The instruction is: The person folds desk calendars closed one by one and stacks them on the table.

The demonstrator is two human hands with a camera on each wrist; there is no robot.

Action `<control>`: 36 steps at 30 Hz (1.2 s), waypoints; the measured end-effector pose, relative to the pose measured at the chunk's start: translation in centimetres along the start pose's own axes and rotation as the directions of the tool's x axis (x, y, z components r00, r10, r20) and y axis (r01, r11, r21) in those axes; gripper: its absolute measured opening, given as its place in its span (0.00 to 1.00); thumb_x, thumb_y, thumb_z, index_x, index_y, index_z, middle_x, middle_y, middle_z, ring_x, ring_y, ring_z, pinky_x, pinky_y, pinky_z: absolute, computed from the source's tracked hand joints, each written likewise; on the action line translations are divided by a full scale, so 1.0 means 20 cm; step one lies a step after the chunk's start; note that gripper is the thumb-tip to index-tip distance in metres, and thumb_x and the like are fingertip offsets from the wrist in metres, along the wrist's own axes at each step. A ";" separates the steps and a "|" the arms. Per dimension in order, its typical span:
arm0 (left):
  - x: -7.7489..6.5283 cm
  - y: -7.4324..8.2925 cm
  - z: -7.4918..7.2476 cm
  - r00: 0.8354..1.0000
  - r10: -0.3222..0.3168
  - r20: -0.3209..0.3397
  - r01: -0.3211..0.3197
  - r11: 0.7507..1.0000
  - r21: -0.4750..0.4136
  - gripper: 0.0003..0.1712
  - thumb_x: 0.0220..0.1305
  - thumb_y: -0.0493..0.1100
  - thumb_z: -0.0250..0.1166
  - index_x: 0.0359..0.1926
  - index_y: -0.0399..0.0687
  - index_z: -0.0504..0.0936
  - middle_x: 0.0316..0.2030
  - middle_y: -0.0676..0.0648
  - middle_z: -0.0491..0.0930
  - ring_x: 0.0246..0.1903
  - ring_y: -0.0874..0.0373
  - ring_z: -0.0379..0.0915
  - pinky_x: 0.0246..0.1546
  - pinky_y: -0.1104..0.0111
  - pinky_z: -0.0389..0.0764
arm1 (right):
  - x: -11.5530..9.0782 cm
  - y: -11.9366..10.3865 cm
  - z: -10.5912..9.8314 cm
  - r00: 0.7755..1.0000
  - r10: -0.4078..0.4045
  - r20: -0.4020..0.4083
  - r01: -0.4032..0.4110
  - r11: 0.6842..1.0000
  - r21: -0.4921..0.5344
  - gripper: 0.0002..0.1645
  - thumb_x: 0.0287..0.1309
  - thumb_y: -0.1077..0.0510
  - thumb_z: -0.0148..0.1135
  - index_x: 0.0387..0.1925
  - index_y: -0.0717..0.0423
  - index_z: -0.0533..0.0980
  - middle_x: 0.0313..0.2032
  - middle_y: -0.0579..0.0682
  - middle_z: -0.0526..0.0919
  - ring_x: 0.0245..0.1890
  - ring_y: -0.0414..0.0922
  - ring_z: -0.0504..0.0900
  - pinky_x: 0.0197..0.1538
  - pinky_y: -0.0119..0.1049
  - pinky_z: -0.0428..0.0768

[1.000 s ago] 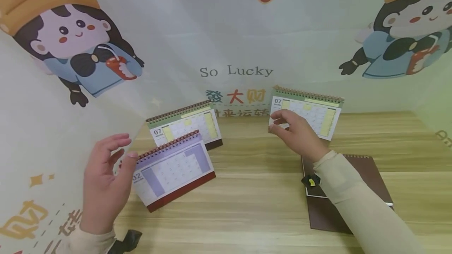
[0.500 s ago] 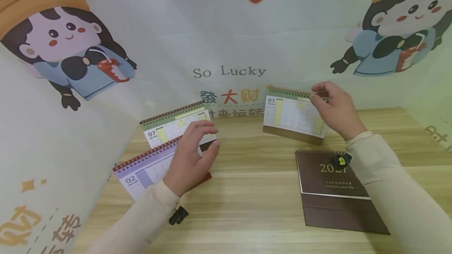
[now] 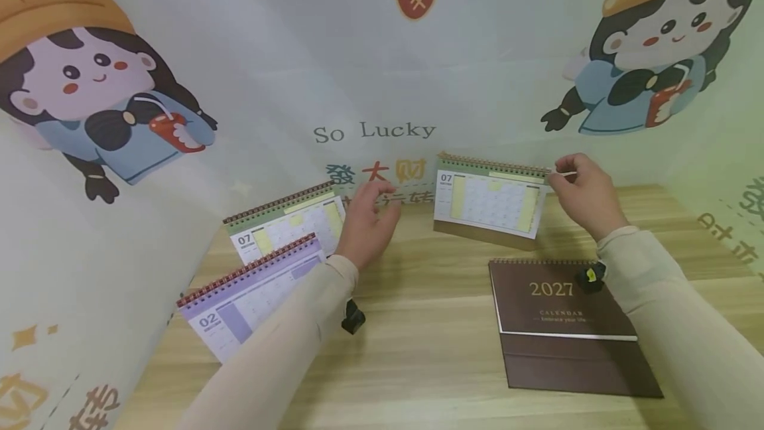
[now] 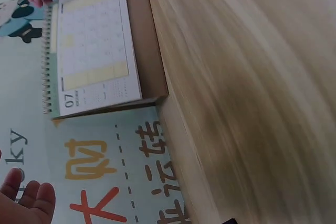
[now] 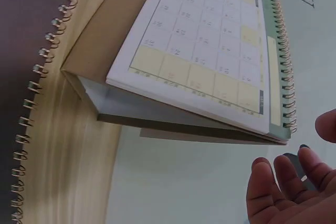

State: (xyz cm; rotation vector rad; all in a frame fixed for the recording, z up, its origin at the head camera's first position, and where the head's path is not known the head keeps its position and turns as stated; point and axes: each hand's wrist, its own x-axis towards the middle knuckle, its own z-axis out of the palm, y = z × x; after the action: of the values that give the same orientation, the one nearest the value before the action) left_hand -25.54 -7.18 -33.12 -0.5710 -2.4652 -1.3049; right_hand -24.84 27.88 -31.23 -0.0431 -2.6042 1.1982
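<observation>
Two empty, relaxed hands flank the tan-based calendar, seemingly clear of it

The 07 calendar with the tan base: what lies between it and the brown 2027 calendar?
Only bare wooden table lies between the tan-based 07 calendar and the brown 2027 calendar; head and right wrist views show this.

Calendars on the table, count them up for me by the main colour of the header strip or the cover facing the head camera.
Green: 2, the back right calendar and the back left calendar
Purple: 1, the front left calendar
Brown: 1, the 2027 calendar
Total: 4
</observation>
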 end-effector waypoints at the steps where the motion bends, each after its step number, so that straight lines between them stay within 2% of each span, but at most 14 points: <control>1: 0.02 0.00 0.01 1.000 0.000 0.004 0.000 0.999 0.032 0.14 0.71 0.43 0.58 0.55 0.45 0.77 0.57 0.48 0.73 0.59 0.54 0.68 0.59 0.58 0.72 | 0.00 0.01 0.01 1.000 0.008 0.009 -0.008 1.000 -0.001 0.30 0.73 0.47 0.46 0.61 0.67 0.66 0.59 0.67 0.71 0.58 0.62 0.71 0.51 0.57 0.73; 4: 0.09 0.00 0.02 0.998 0.027 0.050 -0.035 0.988 0.149 0.16 0.72 0.43 0.57 0.56 0.44 0.76 0.59 0.46 0.72 0.61 0.52 0.67 0.62 0.58 0.69 | 0.00 0.03 0.01 0.999 0.019 0.026 -0.019 1.000 -0.006 0.30 0.73 0.47 0.46 0.61 0.67 0.65 0.59 0.67 0.72 0.58 0.63 0.72 0.51 0.57 0.73; 7: 0.16 0.05 0.00 0.986 0.088 0.140 -0.123 0.957 0.263 0.16 0.71 0.43 0.57 0.57 0.43 0.76 0.60 0.46 0.71 0.61 0.52 0.67 0.64 0.61 0.67 | 0.00 0.04 0.01 0.999 0.018 0.037 -0.017 1.000 -0.010 0.30 0.73 0.47 0.46 0.61 0.68 0.65 0.59 0.68 0.71 0.58 0.63 0.71 0.51 0.57 0.73; 11: 0.25 0.17 -0.08 0.959 0.187 0.213 -0.249 0.915 0.318 0.16 0.71 0.41 0.58 0.57 0.43 0.75 0.60 0.45 0.71 0.64 0.52 0.65 0.65 0.63 0.65 | -0.01 0.04 0.01 0.999 0.003 0.036 -0.003 1.000 -0.013 0.29 0.73 0.47 0.46 0.61 0.68 0.65 0.59 0.68 0.71 0.58 0.64 0.71 0.51 0.58 0.73; 14: 0.29 0.23 -0.12 0.955 0.192 0.225 -0.260 0.907 0.332 0.17 0.71 0.42 0.57 0.58 0.44 0.75 0.62 0.45 0.70 0.67 0.52 0.61 0.67 0.62 0.63 | -0.02 0.04 0.01 0.999 0.001 0.038 0.000 1.000 -0.017 0.30 0.73 0.47 0.45 0.61 0.68 0.64 0.59 0.68 0.71 0.57 0.64 0.72 0.50 0.57 0.73; 16: 0.30 0.24 -0.11 0.957 0.170 0.234 -0.243 0.910 0.335 0.18 0.71 0.44 0.57 0.59 0.45 0.74 0.63 0.46 0.69 0.67 0.52 0.60 0.67 0.62 0.63 | -0.02 0.04 0.02 0.999 0.008 0.040 -0.008 1.000 -0.008 0.30 0.73 0.47 0.45 0.62 0.68 0.64 0.58 0.68 0.72 0.55 0.63 0.74 0.48 0.55 0.75; 18: 0.31 0.21 -0.06 0.964 0.136 0.228 -0.208 0.922 0.326 0.18 0.72 0.45 0.57 0.59 0.45 0.74 0.62 0.46 0.69 0.66 0.53 0.62 0.65 0.62 0.65 | -0.02 0.03 0.03 0.999 0.014 0.036 -0.014 1.000 0.004 0.30 0.73 0.47 0.45 0.62 0.68 0.64 0.56 0.67 0.73 0.52 0.61 0.76 0.44 0.50 0.77; 21: 0.33 0.14 0.04 0.978 0.060 0.202 -0.120 0.946 0.302 0.18 0.72 0.45 0.57 0.59 0.45 0.74 0.62 0.46 0.69 0.63 0.53 0.64 0.64 0.62 0.67 | -0.02 0.03 0.05 0.999 0.027 0.022 -0.027 0.999 0.024 0.30 0.72 0.47 0.45 0.62 0.67 0.64 0.54 0.66 0.75 0.47 0.59 0.79 0.39 0.43 0.77; 24: 0.36 0.07 0.18 0.981 -0.042 0.187 -0.014 0.958 0.287 0.22 0.72 0.47 0.57 0.62 0.45 0.73 0.64 0.46 0.68 0.64 0.53 0.63 0.64 0.61 0.67 | -0.02 0.04 0.06 0.999 0.048 0.009 -0.048 0.999 0.021 0.30 0.73 0.46 0.45 0.62 0.67 0.64 0.53 0.66 0.76 0.48 0.59 0.80 0.39 0.43 0.76; 28: 0.40 0.03 0.33 0.974 -0.123 0.190 0.073 0.966 0.249 0.30 0.73 0.49 0.55 0.71 0.44 0.65 0.69 0.43 0.63 0.68 0.51 0.58 0.67 0.61 0.62 | -0.02 0.05 0.07 0.998 0.069 -0.013 -0.069 0.997 0.020 0.30 0.73 0.46 0.46 0.61 0.68 0.65 0.52 0.66 0.76 0.50 0.60 0.80 0.42 0.48 0.75; 32: 0.43 0.04 0.41 0.963 -0.172 0.209 0.139 0.977 0.164 0.38 0.74 0.48 0.52 0.78 0.45 0.49 0.76 0.43 0.51 0.74 0.51 0.45 0.72 0.62 0.49 | -0.01 0.06 0.09 0.997 0.071 -0.034 -0.070 0.997 0.028 0.29 0.74 0.46 0.46 0.60 0.68 0.66 0.51 0.66 0.76 0.50 0.60 0.80 0.44 0.49 0.75; 36: 0.43 0.02 0.47 0.933 -0.243 0.266 0.223 0.969 0.104 0.44 0.75 0.50 0.51 0.79 0.49 0.37 0.78 0.47 0.40 0.76 0.53 0.39 0.73 0.64 0.43 | 0.00 0.08 0.09 0.997 0.070 -0.042 -0.068 0.997 0.039 0.26 0.74 0.48 0.47 0.58 0.68 0.68 0.49 0.65 0.78 0.48 0.60 0.81 0.44 0.49 0.76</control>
State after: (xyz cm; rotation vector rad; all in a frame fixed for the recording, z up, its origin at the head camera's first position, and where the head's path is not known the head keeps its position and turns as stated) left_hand -33.55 2.60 -34.23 -0.4822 -2.8743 -1.2881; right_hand -25.52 27.56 -33.55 -0.1513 -2.5611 1.2547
